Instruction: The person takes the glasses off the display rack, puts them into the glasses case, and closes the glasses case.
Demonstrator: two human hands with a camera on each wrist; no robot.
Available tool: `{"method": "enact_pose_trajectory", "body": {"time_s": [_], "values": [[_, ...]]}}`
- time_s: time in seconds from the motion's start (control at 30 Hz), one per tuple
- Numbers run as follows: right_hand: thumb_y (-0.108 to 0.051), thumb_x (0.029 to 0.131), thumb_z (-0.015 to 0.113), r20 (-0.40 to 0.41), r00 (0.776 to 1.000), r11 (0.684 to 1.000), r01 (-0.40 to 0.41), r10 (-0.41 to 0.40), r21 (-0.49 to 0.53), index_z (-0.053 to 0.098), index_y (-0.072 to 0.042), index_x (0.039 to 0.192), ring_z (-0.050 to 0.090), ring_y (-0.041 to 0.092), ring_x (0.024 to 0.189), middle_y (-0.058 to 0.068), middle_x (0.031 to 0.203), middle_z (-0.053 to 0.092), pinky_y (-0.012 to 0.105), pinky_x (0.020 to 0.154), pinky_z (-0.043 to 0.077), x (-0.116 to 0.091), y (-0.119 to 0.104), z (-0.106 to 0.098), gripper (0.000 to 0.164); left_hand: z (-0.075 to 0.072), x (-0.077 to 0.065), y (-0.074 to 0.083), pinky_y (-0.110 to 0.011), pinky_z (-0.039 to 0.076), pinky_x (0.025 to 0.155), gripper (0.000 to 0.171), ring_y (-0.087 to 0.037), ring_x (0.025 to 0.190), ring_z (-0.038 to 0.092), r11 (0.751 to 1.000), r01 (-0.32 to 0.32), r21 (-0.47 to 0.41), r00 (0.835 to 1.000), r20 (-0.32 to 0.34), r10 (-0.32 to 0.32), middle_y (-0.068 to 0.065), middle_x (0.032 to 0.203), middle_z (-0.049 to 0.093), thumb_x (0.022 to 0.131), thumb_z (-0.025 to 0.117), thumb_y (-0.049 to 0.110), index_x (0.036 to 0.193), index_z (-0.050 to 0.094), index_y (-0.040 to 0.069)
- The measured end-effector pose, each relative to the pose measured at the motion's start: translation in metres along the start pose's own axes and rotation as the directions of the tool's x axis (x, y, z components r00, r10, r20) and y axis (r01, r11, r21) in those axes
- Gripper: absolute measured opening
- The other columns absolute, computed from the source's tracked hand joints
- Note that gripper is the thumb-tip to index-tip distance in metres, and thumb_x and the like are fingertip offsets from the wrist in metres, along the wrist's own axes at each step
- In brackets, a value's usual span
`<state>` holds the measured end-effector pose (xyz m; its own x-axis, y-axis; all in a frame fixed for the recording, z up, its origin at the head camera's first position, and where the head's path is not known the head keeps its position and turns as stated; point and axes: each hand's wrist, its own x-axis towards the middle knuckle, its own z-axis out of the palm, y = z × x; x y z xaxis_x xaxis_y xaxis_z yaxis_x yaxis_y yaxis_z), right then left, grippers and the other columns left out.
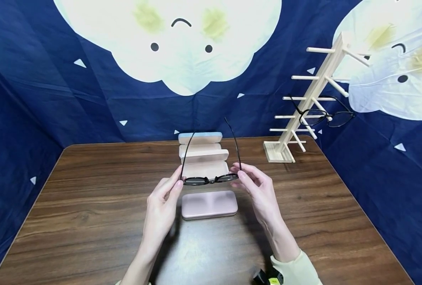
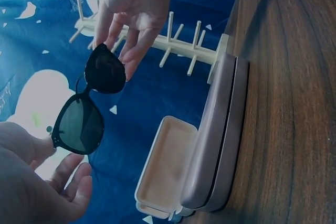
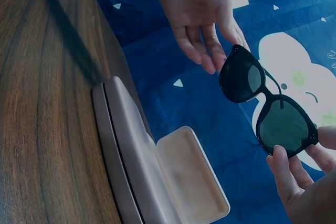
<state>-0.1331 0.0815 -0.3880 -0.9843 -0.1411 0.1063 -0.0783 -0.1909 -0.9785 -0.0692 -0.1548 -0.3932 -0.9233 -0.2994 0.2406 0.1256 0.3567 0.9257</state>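
Note:
Black sunglasses with dark green lenses are held up above the table, their temples unfolded and pointing away from me. My left hand pinches the left end of the frame near the hinge, between thumb and fingers. At the opposite hinge, my right hand grips the frame the same way. Below the sunglasses lies a closed pink glasses case. Just behind it stand two open cases, a pale one and, farther back, a blue-edged one. Both wrist views show the lenses from the front.
A wooden peg rack stands at the table's back right, with thin-framed black glasses on its pegs. Blue cloth with cloud faces hangs behind the brown table. A small black object is at my right sleeve.

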Motion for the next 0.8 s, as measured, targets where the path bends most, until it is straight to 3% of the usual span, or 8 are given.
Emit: {"method": "enact_pose_trajectory", "body": {"time_s": [0.3, 0.8], "values": [[-0.005, 0.102, 0.061, 0.005, 1.0, 1.0, -0.002, 0.002, -0.009, 0.059, 0.012, 0.133, 0.072, 0.015, 0.109, -0.004, 0.11, 0.078, 0.032, 0.084, 0.063, 0.0, 0.0011, -0.0007, 0.036, -0.0025, 0.0, 0.0001, -0.017, 0.04, 0.077, 0.039, -0.004, 0.087, 0.052, 0.999, -0.013, 0.04, 1.0, 0.023, 0.012, 0.0, 0.105, 0.071, 0.104, 0.061, 0.019, 0.142, 0.063, 0.028], [-0.005, 0.102, 0.061, 0.01, 1.0, 1.0, 0.01, -0.01, 0.006, 0.056, 0.013, 0.135, 0.072, 0.018, 0.112, -0.001, 0.117, 0.076, 0.033, 0.084, 0.063, 0.0009, 0.002, -0.0034, 0.038, -0.0011, 0.0001, -0.0011, -0.019, 0.041, 0.073, 0.036, -0.004, 0.084, 0.051, 1.0, -0.025, 0.008, 0.998, 0.061, 0.025, -0.002, 0.106, 0.068, 0.104, 0.059, 0.014, 0.139, 0.066, 0.021]]}}
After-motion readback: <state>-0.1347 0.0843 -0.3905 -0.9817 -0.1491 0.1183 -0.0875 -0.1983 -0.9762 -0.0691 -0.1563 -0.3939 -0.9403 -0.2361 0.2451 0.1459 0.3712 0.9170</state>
